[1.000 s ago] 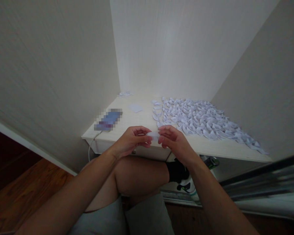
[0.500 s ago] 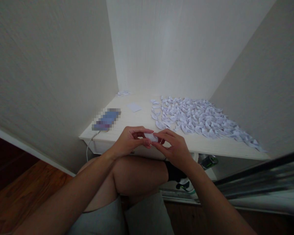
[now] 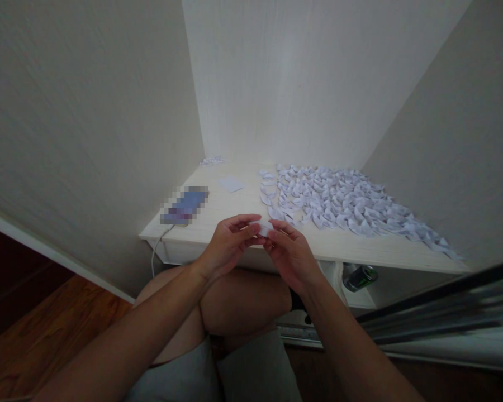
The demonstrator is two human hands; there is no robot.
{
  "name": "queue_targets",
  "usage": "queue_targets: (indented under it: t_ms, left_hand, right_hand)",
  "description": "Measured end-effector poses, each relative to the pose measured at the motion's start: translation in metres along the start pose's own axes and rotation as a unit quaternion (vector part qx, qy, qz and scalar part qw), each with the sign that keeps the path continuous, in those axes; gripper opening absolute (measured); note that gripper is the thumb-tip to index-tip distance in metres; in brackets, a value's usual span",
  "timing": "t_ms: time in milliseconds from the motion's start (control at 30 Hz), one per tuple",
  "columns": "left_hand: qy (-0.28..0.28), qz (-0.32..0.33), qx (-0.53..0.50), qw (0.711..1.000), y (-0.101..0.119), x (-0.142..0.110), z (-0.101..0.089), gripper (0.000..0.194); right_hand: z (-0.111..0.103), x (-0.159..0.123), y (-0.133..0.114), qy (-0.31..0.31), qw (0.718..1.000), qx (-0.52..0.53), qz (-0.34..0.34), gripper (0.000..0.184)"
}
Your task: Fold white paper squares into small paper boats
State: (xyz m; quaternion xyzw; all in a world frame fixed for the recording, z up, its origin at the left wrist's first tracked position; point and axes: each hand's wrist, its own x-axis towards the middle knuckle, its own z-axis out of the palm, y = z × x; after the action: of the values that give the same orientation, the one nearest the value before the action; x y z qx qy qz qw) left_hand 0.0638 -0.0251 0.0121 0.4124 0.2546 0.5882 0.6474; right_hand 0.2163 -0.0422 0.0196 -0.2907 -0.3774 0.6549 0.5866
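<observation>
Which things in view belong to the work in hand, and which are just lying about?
Likely belonging: white paper piece, held by left hand and right hand; folded papers; flat paper; white slips in the corner.

Likely just lying about: pixelated device; cable; can.

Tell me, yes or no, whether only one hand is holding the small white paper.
No, the left hand and the right hand both pinch the small white paper between their fingers.
</observation>
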Motion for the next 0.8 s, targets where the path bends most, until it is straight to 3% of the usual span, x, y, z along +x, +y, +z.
queue_targets:
  t_ms: [100,267,333,433,533,600,700,800]
  left_hand:
    - [-0.040,0.055,0.085,0.994,0.004,0.003,-0.007,0.033]
    - [-0.078,0.178,0.236,0.952,0.013,0.005,-0.015,0.023]
    - [-0.090,0.205,0.275,0.935,0.015,0.005,-0.015,0.019]
    - [-0.094,0.234,0.338,0.906,0.016,0.004,-0.013,0.012]
    - [-0.065,0.231,0.374,0.896,0.016,0.002,-0.010,0.008]
    - [-0.041,0.214,0.372,0.902,0.017,0.001,-0.008,0.010]
    - [-0.026,0.157,0.339,0.927,0.018,0.000,-0.007,0.014]
    - [-0.034,0.088,0.270,0.958,0.019,0.000,-0.008,0.018]
  right_hand:
    - [0.002,0.002,0.004,-0.015,1.000,-0.017,0.000,0.023]
    - [-0.002,0.003,0.004,-0.031,0.988,-0.136,-0.070,0.020]
    - [-0.003,0.003,0.002,-0.031,0.972,-0.208,-0.106,0.015]
    - [-0.003,0.002,0.000,-0.017,0.925,-0.336,-0.178,0.012]
    - [-0.001,0.002,0.000,-0.002,0.883,-0.407,-0.234,0.012]
    - [0.000,0.004,0.000,-0.009,0.877,-0.417,-0.239,0.013]
    - [-0.003,0.005,-0.006,-0.037,0.875,-0.424,-0.232,0.013]
    - [-0.009,0.005,-0.016,-0.086,0.837,-0.477,-0.255,0.012]
